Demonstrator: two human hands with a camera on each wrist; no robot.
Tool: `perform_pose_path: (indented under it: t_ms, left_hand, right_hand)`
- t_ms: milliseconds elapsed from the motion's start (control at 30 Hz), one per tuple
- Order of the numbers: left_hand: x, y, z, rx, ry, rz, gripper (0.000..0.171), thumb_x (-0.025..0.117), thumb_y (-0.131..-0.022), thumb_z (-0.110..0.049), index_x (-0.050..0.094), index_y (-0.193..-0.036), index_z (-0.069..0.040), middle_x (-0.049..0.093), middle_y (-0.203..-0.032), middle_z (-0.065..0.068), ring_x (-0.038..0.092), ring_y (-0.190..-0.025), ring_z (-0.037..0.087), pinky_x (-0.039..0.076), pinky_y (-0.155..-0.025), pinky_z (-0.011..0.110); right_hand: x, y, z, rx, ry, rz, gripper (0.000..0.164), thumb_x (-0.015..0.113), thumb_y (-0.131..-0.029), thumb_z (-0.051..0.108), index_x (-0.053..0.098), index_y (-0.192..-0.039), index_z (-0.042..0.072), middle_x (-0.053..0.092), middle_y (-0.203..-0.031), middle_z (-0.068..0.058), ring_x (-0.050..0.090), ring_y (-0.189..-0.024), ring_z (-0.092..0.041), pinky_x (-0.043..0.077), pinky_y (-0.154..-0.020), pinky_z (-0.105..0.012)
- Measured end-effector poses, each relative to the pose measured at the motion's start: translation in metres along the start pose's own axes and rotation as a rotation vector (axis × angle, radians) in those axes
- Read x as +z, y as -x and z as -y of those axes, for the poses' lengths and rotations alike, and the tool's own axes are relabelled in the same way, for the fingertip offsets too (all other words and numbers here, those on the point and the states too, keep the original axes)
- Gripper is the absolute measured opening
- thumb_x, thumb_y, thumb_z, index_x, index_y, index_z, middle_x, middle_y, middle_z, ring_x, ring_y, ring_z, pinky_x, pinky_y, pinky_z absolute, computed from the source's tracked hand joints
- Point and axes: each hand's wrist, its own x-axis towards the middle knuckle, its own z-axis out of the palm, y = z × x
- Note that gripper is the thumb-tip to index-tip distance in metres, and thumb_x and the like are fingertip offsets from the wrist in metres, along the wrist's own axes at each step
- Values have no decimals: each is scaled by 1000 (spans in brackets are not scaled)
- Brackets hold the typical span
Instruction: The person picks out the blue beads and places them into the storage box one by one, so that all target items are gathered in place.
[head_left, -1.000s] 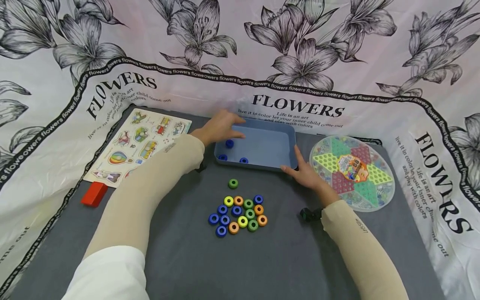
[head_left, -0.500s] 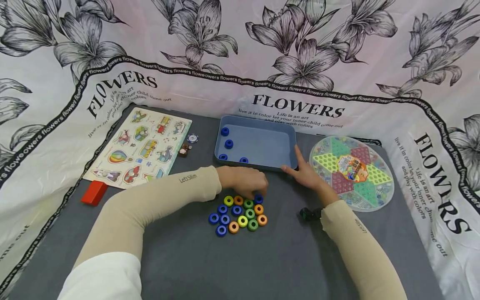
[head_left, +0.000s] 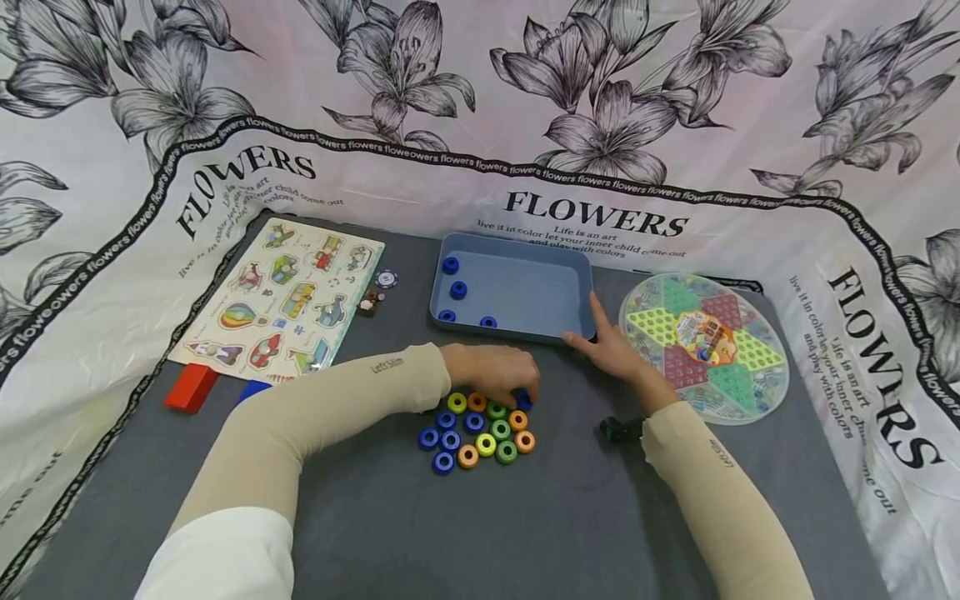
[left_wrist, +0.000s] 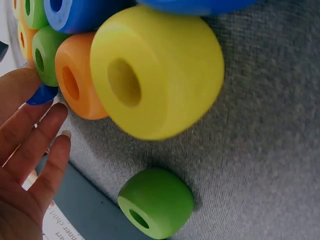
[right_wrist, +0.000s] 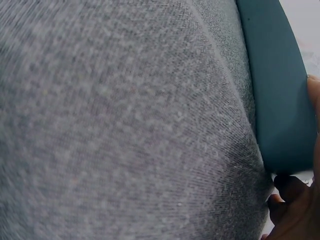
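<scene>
My left hand (head_left: 498, 373) pinches a blue bead (left_wrist: 42, 95) at the far right of a cluster of ring-shaped beads, with thumb and index finger about it. Beside it lie green, orange, yellow and blue beads, among them a yellow bead (head_left: 486, 444) and an orange bead (head_left: 525, 442). A loose green bead (left_wrist: 156, 202) shows in the left wrist view; my hand hides it from the head camera. My right hand (head_left: 611, 346) holds the near right corner of a shallow blue-grey tray (head_left: 517, 336), thumb in front, fingers along the side. Several blue beads (head_left: 458, 290) stand in the tray's left part.
A picture puzzle board (head_left: 285, 292) lies at the left, near a red block (head_left: 191, 388) and a partly covered blue block (head_left: 253, 389). A poker chip (head_left: 386, 279) and small brown figure (head_left: 370, 302) sit beside it. A round star-patterned game board (head_left: 705, 346) lies right.
My left hand has come back from the tray to the bead cluster and taken hold of a blue bead. Another blue bead shows in the tray's upper left. My right hand has stayed.
</scene>
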Motion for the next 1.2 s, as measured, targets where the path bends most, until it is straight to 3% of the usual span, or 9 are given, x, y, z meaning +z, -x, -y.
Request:
perform_pose_path:
  t_ms: [200,367,500,667,900,1200]
  left_hand:
    - [-1,1,1,-3,10,-55,27,69,-83,-19,69,-110,-17,64,-111,-3,59,-103,11,48,-89,25]
    - [-9,5,8,-2,81,-186,25,70,-81,-14,70,-105,-14,60,-101,-1,57,-91,10,47,-82,23]
    - [-18,12,16,-41,161,-294,26,66,-81,-10,68,-107,-11,62,-104,0,58,-94,12,47,-85,25]
    - [-33,25,29,-183,230,-399,30,64,-85,-12,65,-115,-9,65,-115,2,60,-106,15,47,-93,29]
    - [-56,42,57,-408,286,-596,39,66,-84,-11,62,-122,-10,63,-122,6,59,-112,18,46,-98,33]
    - [-49,60,99,-642,357,-692,38,72,-79,-11,66,-117,-12,67,-116,4,60,-105,18,50,-89,32]
  right_hand:
    - [0,-2,-1,-8,-6,8,95,49,-90,54,-20,-147,22,-4,-156,-18,7,-135,-55,19,-105,-66]
    - [0,-2,-1,-9,-6,7,95,49,-89,55,-20,-147,23,-3,-156,-20,10,-135,-56,21,-104,-66]
    - [0,-3,-1,-14,1,6,95,49,-89,55,-19,-147,22,-3,-156,-20,12,-135,-55,22,-104,-66]
    - [0,-2,-1,-6,1,6,95,49,-89,55,-18,-148,21,-2,-156,-19,10,-136,-54,20,-106,-65]
    - [0,-5,-1,1,4,11,95,48,-89,57,-20,-147,24,-4,-157,-16,5,-136,-55,14,-107,-66]
    - [0,-3,-3,-1,-10,14,95,49,-89,56,-20,-147,24,-3,-156,-18,3,-136,-55,12,-107,-67]
